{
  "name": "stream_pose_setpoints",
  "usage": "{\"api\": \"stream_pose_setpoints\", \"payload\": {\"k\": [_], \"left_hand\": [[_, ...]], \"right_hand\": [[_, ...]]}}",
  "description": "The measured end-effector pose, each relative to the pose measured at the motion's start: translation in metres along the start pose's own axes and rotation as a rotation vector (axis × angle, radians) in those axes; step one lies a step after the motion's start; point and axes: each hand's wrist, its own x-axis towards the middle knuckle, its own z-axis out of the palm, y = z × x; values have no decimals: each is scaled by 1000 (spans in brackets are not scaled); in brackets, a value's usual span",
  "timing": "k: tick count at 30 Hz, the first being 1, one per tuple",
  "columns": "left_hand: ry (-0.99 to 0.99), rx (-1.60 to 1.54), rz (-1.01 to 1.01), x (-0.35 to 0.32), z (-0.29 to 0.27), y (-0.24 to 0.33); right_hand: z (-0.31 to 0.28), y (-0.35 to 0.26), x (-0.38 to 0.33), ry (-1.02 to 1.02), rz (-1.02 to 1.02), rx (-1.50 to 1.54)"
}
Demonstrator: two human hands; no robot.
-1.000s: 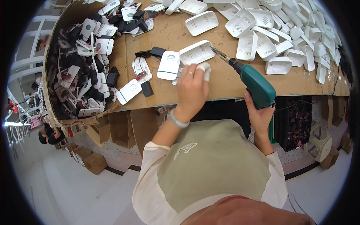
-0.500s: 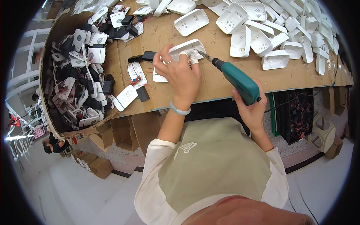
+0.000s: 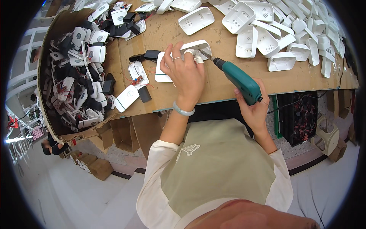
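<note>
Head view: left hand (image 3: 187, 78) bends capped fingers (image 3: 198, 60) over white shell (image 3: 202, 44), maybe steadying it; cannot tell if they grip. Right hand (image 3: 254, 105) clasps green tool (image 3: 242, 80), tip at shell, likely for steady aim. Shell sits back from desk's (image 3: 215, 87) near edge; other shells (image 3: 299, 25) heap toward far right corner.

The brown cardboard-topped workbench (image 3: 221, 84) bears a big pile of white plastic housing shells (image 3: 263, 42), some showing perforated grilles, along its far right side; nearer the middle lies another shell (image 3: 204, 44), partly covered. To its left rest white cover panels (image 3: 127, 98) and black rectangular blocks (image 3: 152, 55). Farther left, a curved cardboard wall (image 3: 45, 110) borders heaped white-and-black wired parts (image 3: 97, 53)
</note>
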Motion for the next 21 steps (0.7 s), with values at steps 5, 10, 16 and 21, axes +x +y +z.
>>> {"api": "stream_pose_setpoints", "payload": {"k": [5, 10, 16, 21], "left_hand": [[0, -3, 0, 0, 1, 0], [-2, -3, -3, 1, 0, 1], [4, -14, -1, 1, 0, 2], [-10, -6, -5, 1, -2, 3]], "right_hand": [[-1, 1, 1, -26, -25, -32], [-1, -3, 1, -9, -46, -33], [-3, 5, 0, -58, -52, -30], [-1, -1, -1, -2, -64, -23]]}}
